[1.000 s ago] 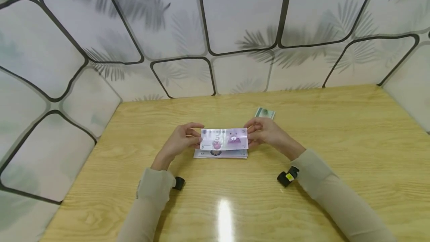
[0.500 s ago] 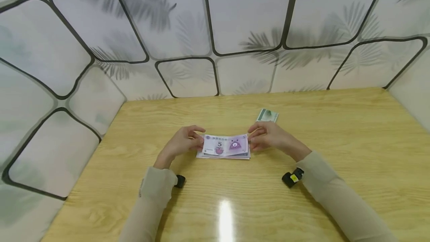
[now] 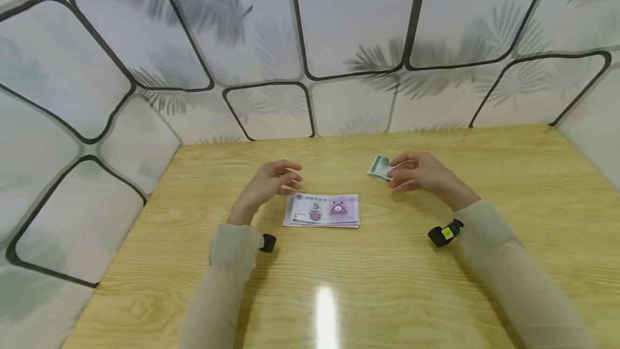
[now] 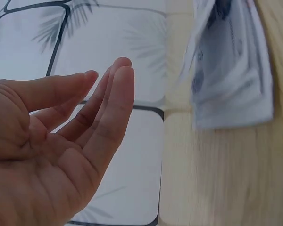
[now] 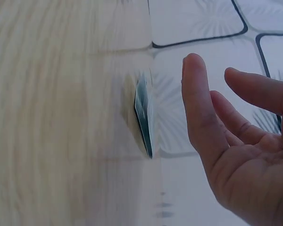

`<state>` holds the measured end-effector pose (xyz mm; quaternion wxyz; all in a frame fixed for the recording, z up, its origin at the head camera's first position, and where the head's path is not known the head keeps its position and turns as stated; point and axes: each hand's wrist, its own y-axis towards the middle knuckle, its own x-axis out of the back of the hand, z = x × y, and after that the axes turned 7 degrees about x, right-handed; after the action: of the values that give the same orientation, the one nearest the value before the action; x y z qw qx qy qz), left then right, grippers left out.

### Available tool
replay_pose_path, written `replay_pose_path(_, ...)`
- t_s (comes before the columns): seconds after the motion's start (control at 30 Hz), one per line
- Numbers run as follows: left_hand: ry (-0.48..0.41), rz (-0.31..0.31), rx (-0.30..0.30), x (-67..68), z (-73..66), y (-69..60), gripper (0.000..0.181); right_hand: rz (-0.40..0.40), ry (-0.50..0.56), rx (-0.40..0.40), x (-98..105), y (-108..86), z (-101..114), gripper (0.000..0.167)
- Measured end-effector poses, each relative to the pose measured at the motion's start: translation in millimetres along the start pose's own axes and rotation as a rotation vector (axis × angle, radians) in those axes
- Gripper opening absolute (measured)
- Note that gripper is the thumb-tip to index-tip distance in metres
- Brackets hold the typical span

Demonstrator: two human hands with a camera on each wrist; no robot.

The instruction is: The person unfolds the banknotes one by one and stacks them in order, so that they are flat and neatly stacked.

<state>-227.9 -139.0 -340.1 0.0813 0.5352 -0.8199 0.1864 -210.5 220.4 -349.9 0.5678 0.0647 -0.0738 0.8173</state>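
Observation:
A stack of purple play banknotes point(image 3: 325, 210) marked 5 lies on the table in the middle of the head view. My left hand point(image 3: 266, 185) is just above its left end, fingers relaxed and holding nothing. In the left wrist view that hand is apart from the notes point(image 4: 233, 89). Farther back and to the right lies a folded green banknote point(image 3: 379, 167). My right hand point(image 3: 423, 176) hovers at its right side, partly covering it. From the right wrist, a gap shows between the fingers and the green note point(image 5: 144, 117).
The light wood table point(image 3: 310, 268) extends around both hands. Behind it and to the left stand pale walls point(image 3: 349, 106) with dark curved lines and leaf patterns. A dark wrist device point(image 3: 445, 233) is strapped on each sleeve.
Both hands have come off the purple banknotes, which were lowered flat onto the stack. My right hand has moved right and back to the green note; the left has risen slightly.

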Motion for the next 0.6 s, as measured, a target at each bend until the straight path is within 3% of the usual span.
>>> replay_pose_path(0.33, -0.048, 0.057, -0.026, -20.3, -22.7, 22.1, 0.036, -0.054, -0.003, -0.021, 21, 2.2, 0, 0.042)
replay_pose_path(0.6, -0.047, 0.089, -0.005, -34.0, -30.0, 35.2, 0.037, -0.063, -0.019, -0.052, 27, 2.0, -4, 0.045)
